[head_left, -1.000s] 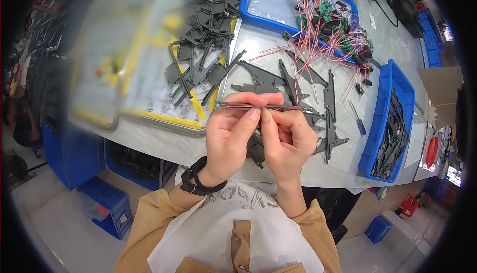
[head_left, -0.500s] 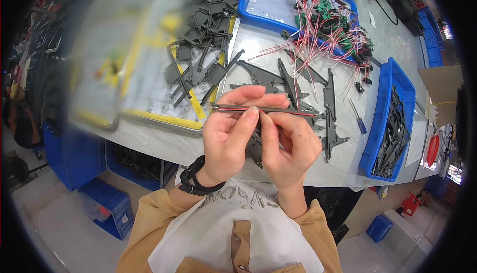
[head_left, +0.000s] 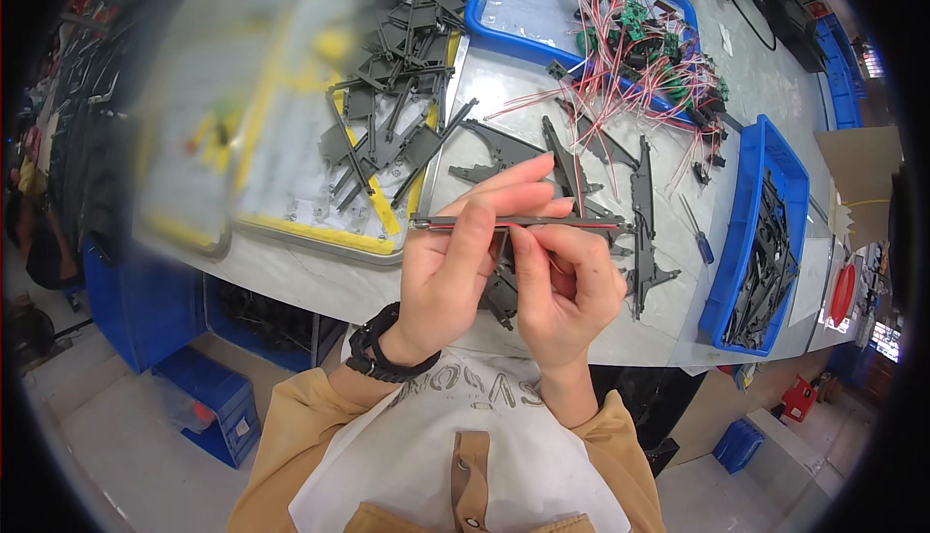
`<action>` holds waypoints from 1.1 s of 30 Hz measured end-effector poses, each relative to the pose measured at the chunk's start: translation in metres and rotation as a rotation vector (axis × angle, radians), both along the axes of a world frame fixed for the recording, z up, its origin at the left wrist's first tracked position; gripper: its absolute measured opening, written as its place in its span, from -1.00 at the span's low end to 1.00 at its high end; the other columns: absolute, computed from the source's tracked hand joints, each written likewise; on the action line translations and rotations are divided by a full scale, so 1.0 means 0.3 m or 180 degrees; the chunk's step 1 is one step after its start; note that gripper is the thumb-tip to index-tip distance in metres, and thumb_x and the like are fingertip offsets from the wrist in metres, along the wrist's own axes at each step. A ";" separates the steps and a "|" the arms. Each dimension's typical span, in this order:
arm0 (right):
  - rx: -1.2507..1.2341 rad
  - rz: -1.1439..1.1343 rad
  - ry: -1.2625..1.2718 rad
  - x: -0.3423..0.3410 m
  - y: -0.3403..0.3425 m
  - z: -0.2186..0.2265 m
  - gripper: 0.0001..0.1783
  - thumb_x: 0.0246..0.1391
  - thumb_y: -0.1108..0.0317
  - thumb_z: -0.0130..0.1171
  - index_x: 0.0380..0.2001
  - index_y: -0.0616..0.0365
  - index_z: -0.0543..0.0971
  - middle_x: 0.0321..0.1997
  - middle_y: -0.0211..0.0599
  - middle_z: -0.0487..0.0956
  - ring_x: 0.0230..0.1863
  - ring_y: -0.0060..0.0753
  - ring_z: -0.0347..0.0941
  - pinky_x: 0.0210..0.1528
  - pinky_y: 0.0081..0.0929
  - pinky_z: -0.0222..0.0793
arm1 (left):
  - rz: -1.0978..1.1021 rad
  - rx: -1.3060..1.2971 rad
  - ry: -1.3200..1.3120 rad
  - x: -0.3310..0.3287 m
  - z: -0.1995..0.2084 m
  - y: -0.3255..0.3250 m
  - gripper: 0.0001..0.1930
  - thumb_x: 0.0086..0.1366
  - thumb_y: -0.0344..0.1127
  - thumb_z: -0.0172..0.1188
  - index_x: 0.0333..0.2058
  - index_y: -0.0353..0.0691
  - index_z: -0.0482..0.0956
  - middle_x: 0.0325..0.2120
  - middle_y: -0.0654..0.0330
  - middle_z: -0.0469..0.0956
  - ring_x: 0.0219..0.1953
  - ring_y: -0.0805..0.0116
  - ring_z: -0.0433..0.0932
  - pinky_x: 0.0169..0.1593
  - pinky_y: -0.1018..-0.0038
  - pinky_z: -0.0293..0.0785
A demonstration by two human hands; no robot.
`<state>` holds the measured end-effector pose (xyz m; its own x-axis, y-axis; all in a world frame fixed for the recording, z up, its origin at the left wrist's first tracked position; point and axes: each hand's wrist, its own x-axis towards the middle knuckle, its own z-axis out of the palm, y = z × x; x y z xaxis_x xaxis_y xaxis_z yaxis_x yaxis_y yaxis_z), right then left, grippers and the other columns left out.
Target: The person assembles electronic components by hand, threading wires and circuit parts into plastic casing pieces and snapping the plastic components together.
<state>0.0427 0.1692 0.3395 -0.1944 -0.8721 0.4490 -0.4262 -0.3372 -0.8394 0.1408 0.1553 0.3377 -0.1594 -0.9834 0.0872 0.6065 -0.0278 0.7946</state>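
A long, thin dark plastic strip (head_left: 567, 220) with a red wire along its near side lies level across both hands, above the table. My left hand (head_left: 448, 262) holds its left half, with the thumb upright in front and the fingers stretched out behind. My right hand (head_left: 567, 286) is closed, thumb and forefinger pinched just under the strip's middle; what sits inside that pinch is partly hidden. Behind the hands, several dark plastic brackets (head_left: 641, 203) lie on the table.
At the left, a yellow-edged tray (head_left: 320, 233) bears dark plastic parts (head_left: 407, 68). A blue tray (head_left: 528, 34) at the back has green circuit boards with red and white wires (head_left: 635, 24). On the right are a screwdriver (head_left: 703, 242) and a blue bin (head_left: 715, 310) of dark strips.
My left thumb has lifted and shifted left along the strip, and the left fingers have opened out a little. My right hand stays pinched near the strip's middle.
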 end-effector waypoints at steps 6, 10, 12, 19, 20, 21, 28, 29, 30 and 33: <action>0.0052 -0.0035 -0.0109 -0.002 0.001 -0.012 -0.85 -0.23 0.59 0.24 -0.55 0.20 0.46 -0.67 -0.40 0.46 -0.73 -0.53 0.27 -0.68 -0.64 0.15 | -0.0179 -0.0052 -0.0270 0.014 -0.008 -0.005 -0.60 0.32 -0.22 -0.21 -0.08 -0.48 0.34 -0.01 -0.22 0.28 -0.06 0.04 0.41 0.00 0.28 0.33; 0.0028 -0.0077 -0.0294 0.005 0.005 -0.037 -0.86 -0.22 0.59 0.23 -0.55 0.21 0.47 -0.66 -0.38 0.46 -0.73 -0.54 0.27 -0.67 -0.64 0.15 | -0.0084 0.0104 -0.0359 0.002 -0.011 -0.001 -0.63 0.32 -0.27 -0.20 -0.05 -0.46 0.33 -0.04 -0.11 0.33 -0.06 0.12 0.42 -0.02 0.33 0.34; 0.0197 -0.0095 -0.0382 0.003 0.005 -0.046 -0.87 -0.22 0.60 0.23 -0.54 0.23 0.48 -0.65 -0.37 0.46 -0.72 -0.55 0.27 -0.67 -0.64 0.15 | -0.0041 0.0144 -0.0349 -0.005 -0.030 0.001 -0.65 0.33 -0.30 -0.20 -0.04 -0.46 0.32 -0.07 -0.03 0.38 -0.08 0.18 0.43 -0.03 0.38 0.37; 0.0108 -0.0021 -0.0437 0.002 0.002 -0.079 -0.87 -0.23 0.60 0.23 -0.54 0.25 0.48 -0.65 -0.37 0.47 -0.73 -0.57 0.25 -0.67 -0.66 0.14 | -0.0227 0.0495 -0.0379 0.026 -0.030 0.021 -0.57 0.36 -0.19 -0.27 -0.01 -0.45 0.30 -0.06 0.05 0.37 -0.04 0.39 0.35 0.04 0.48 0.24; 0.0059 0.0023 -0.0408 -0.001 0.001 -0.078 -0.87 -0.23 0.60 0.24 -0.54 0.25 0.49 -0.66 -0.37 0.46 -0.73 -0.58 0.24 -0.68 -0.66 0.14 | -0.0407 0.0581 -0.0596 0.039 -0.023 0.023 -0.58 0.36 -0.20 -0.27 -0.01 -0.45 0.30 -0.06 0.07 0.37 -0.05 0.44 0.34 0.04 0.52 0.23; 0.0011 0.0068 -0.0381 -0.005 0.000 -0.077 -0.87 -0.23 0.60 0.24 -0.54 0.24 0.49 -0.66 -0.38 0.46 -0.74 -0.58 0.24 -0.68 -0.66 0.14 | -0.0408 0.0582 -0.0597 0.049 -0.018 0.025 -0.58 0.36 -0.20 -0.27 -0.01 -0.45 0.30 -0.06 0.07 0.37 -0.05 0.44 0.34 0.04 0.52 0.23; -0.0097 0.0390 -0.0255 -0.022 -0.007 -0.024 -0.88 -0.23 0.60 0.24 -0.55 0.25 0.49 -0.67 -0.38 0.45 -0.74 -0.60 0.22 -0.70 -0.67 0.12 | -0.0468 0.0289 -0.0712 0.070 0.007 0.042 -0.65 0.32 -0.36 -0.23 -0.01 -0.47 0.29 -0.10 0.08 0.40 -0.10 0.48 0.36 -0.02 0.56 0.28; 0.0158 0.0389 -0.0196 -0.025 -0.001 -0.002 -0.88 -0.22 0.60 0.23 -0.54 0.25 0.49 -0.66 -0.37 0.44 -0.74 -0.60 0.23 -0.70 -0.67 0.13 | -0.0397 0.0205 -0.0680 0.069 0.010 0.043 -0.66 0.31 -0.39 -0.21 -0.01 -0.48 0.29 -0.11 0.08 0.41 -0.11 0.48 0.37 -0.03 0.57 0.30; 0.0412 0.0384 -0.0137 -0.026 0.004 0.019 -0.88 -0.22 0.59 0.23 -0.53 0.25 0.49 -0.64 -0.37 0.44 -0.74 -0.61 0.24 -0.70 -0.67 0.14 | -0.0398 0.0206 -0.0678 0.071 0.011 0.042 -0.66 0.31 -0.39 -0.21 -0.01 -0.48 0.29 -0.11 0.08 0.41 -0.11 0.48 0.37 -0.03 0.57 0.30; 0.0525 0.0434 0.0040 -0.027 0.005 0.064 -0.88 -0.21 0.60 0.22 -0.52 0.26 0.49 -0.61 -0.37 0.43 -0.73 -0.61 0.26 -0.70 -0.68 0.16 | -0.0360 0.0099 -0.0777 0.071 0.009 0.041 -0.66 0.30 -0.40 -0.19 -0.01 -0.48 0.28 -0.13 0.07 0.41 -0.12 0.47 0.38 -0.04 0.57 0.31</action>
<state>0.0345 0.1708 0.3586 -0.0647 -0.9518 0.2997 -0.3969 -0.2510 -0.8829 0.1622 0.1677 0.3404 -0.2809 -0.9597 0.0029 0.3887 -0.1110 0.9146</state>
